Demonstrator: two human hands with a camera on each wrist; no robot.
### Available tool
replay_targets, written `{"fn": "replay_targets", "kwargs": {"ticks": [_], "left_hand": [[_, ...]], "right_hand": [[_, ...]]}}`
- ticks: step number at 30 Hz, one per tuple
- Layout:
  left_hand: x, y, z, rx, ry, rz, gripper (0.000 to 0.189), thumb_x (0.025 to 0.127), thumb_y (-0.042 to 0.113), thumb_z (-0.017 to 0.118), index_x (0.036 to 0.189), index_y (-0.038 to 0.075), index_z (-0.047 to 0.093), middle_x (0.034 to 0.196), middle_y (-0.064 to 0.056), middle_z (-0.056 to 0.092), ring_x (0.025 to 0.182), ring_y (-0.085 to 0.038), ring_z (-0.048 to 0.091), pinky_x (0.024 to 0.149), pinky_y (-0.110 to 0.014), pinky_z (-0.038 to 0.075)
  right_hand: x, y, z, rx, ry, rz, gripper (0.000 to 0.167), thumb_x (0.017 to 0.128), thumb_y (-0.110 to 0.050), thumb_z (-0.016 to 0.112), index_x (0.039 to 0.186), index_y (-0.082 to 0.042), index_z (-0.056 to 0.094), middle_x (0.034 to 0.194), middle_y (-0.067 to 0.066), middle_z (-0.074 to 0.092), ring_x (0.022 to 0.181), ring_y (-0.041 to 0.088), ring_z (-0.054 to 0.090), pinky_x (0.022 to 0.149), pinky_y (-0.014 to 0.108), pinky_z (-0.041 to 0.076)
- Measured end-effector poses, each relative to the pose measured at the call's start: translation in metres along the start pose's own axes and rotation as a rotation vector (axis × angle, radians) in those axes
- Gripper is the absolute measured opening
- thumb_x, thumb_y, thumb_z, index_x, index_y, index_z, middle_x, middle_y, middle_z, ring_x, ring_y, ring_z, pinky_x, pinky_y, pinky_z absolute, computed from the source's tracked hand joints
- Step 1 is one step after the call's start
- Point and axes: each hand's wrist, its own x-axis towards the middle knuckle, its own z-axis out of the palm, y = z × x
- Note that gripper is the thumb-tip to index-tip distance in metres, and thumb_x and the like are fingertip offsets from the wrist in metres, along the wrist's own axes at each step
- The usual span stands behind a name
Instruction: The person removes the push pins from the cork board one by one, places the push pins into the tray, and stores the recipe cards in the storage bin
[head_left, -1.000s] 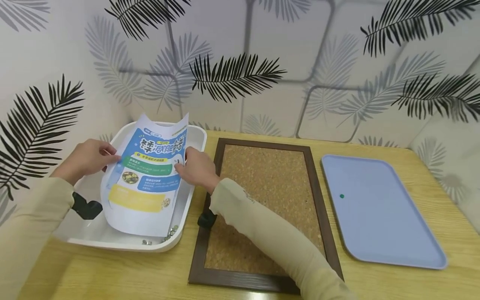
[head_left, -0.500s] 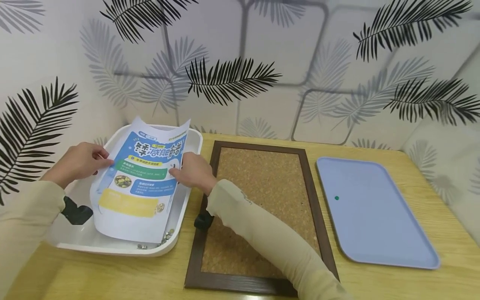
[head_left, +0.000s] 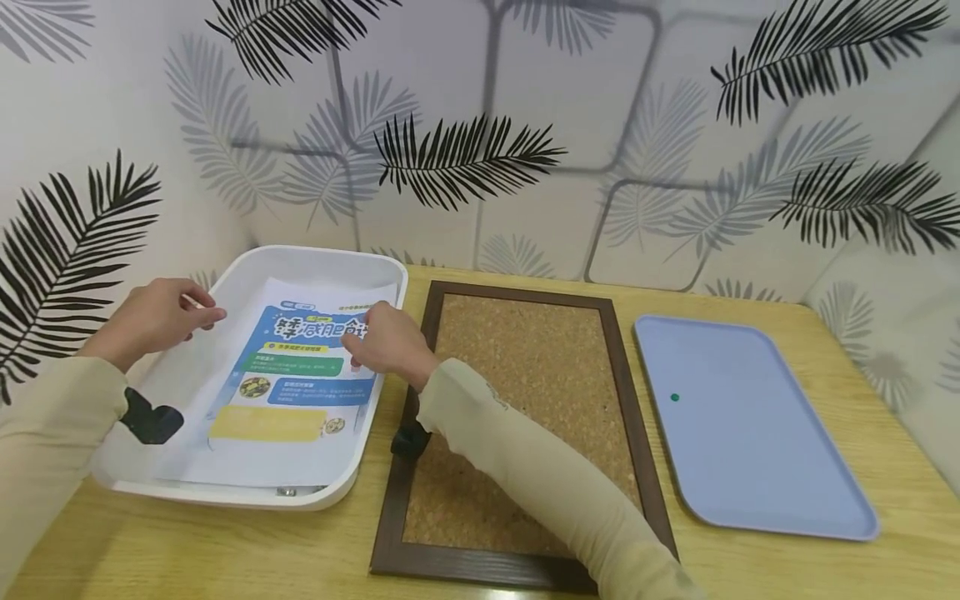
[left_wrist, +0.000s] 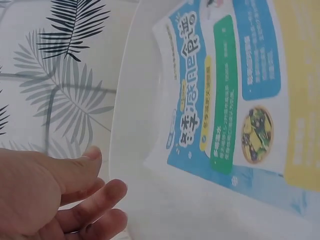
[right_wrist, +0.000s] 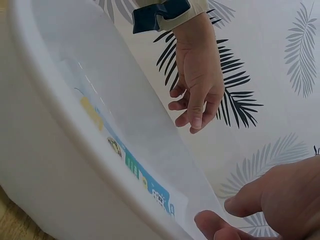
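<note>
A printed paper sheet [head_left: 306, 390] with blue, green and yellow blocks lies in a white plastic tub [head_left: 247, 260] on the left. Over the tub's left rim hovers my left hand [head_left: 161, 317], fingers loosely bent and apart from the sheet. The left wrist view shows the same hand [left_wrist: 55, 195] beside the rim with nothing in it. My right hand [head_left: 392, 340] is at the tub's right rim, overlapping the sheet's upper right corner in the head view. From the right wrist, thumb and forefinger of this hand [right_wrist: 280, 202] stand apart, holding nothing.
Right of the tub lies a cork board [head_left: 532, 400] in a dark brown frame, with my right forearm across it. Further right is a pale blue tray [head_left: 757, 433] bearing a small green dot [head_left: 675, 397]. Small shiny pieces [head_left: 286, 492] show at the tub's front. A leaf-patterned wall stands behind.
Both hands held the sheet's sides with its upper corners raised. They have let go, and the sheet has dropped flatter into the tub, covering most of the small shiny pieces.
</note>
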Motion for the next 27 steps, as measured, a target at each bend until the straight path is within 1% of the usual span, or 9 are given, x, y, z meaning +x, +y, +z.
{"fn": "replay_targets", "kwargs": {"ticks": [3,4,5,9,13,18,22,25,27], "left_hand": [[0.0,0.002,0.001,0.007,-0.004,0.002,0.044,0.096,0.028,0.057,0.119,-0.009,0.049,0.102,-0.028,0.056,0.086,-0.036,0.058,0.062,-0.032,0.052],[0.001,0.003,0.001,0.011,-0.009,0.003,0.043,0.096,0.027,0.057,0.118,-0.009,0.049,0.101,-0.027,0.056,0.085,-0.036,0.058,0.062,-0.031,0.051],[0.0,0.004,0.001,0.014,-0.015,0.005,0.042,0.097,0.027,0.057,0.118,-0.009,0.049,0.1,-0.027,0.056,0.085,-0.035,0.057,0.062,-0.03,0.05],[-0.001,0.007,0.004,0.02,-0.034,0.013,0.04,0.097,0.025,0.056,0.116,-0.01,0.05,0.099,-0.026,0.058,0.085,-0.034,0.057,0.063,-0.03,0.049],[-0.002,0.01,0.009,0.028,-0.032,0.036,0.041,0.097,0.026,0.056,0.115,-0.01,0.051,0.101,-0.028,0.059,0.085,-0.035,0.057,0.066,-0.033,0.049],[-0.005,0.018,0.017,0.047,-0.038,0.085,0.042,0.097,0.029,0.055,0.112,-0.01,0.053,0.1,-0.027,0.062,0.085,-0.034,0.058,0.068,-0.036,0.049],[-0.007,0.026,0.023,0.078,-0.042,0.135,0.041,0.096,0.03,0.055,0.108,-0.01,0.055,0.094,-0.024,0.064,0.082,-0.03,0.059,0.066,-0.033,0.045],[-0.008,0.034,0.026,0.1,-0.045,0.166,0.04,0.096,0.03,0.056,0.104,-0.008,0.057,0.088,-0.019,0.064,0.078,-0.027,0.059,0.063,-0.031,0.044],[-0.008,0.042,0.03,0.117,-0.045,0.204,0.039,0.096,0.031,0.056,0.102,-0.007,0.058,0.084,-0.016,0.063,0.074,-0.024,0.057,0.061,-0.031,0.043]], "right_hand": [[-0.002,0.001,0.0,0.034,0.004,0.015,0.041,0.095,-0.03,0.059,0.123,0.0,0.057,0.072,0.004,0.074,0.073,0.009,0.062,0.059,0.019,0.041],[-0.002,0.002,0.0,0.047,0.003,0.019,0.044,0.095,-0.03,0.059,0.127,-0.001,0.054,0.072,0.004,0.074,0.079,0.009,0.063,0.062,0.019,0.042],[-0.003,0.002,0.0,0.058,-0.001,0.02,0.043,0.096,-0.03,0.059,0.127,-0.001,0.054,0.073,0.004,0.074,0.08,0.01,0.064,0.063,0.02,0.043],[-0.005,0.006,-0.001,0.104,-0.031,-0.012,0.038,0.097,-0.028,0.056,0.125,-0.002,0.052,0.078,0.007,0.074,0.074,0.011,0.063,0.059,0.021,0.041],[-0.01,0.014,-0.004,0.147,-0.049,-0.061,0.033,0.096,-0.025,0.058,0.121,-0.003,0.054,0.079,0.004,0.071,0.068,0.011,0.059,0.056,0.021,0.041],[-0.016,0.041,-0.01,0.211,-0.04,-0.155,0.021,0.095,-0.019,0.058,0.109,-0.003,0.057,0.07,0.002,0.059,0.056,0.011,0.05,0.05,0.02,0.039],[-0.023,0.071,-0.019,0.249,-0.043,-0.209,0.016,0.097,-0.013,0.054,0.106,0.0,0.057,0.07,0.004,0.057,0.055,0.011,0.048,0.049,0.021,0.038],[-0.03,0.091,-0.029,0.189,-0.038,-0.204,0.015,0.097,-0.014,0.053,0.105,-0.002,0.059,0.073,0.003,0.058,0.057,0.01,0.047,0.051,0.022,0.038],[-0.036,0.103,-0.037,0.119,-0.029,-0.207,0.015,0.097,-0.014,0.053,0.104,-0.002,0.06,0.071,0.003,0.058,0.054,0.01,0.044,0.05,0.022,0.037]]}}
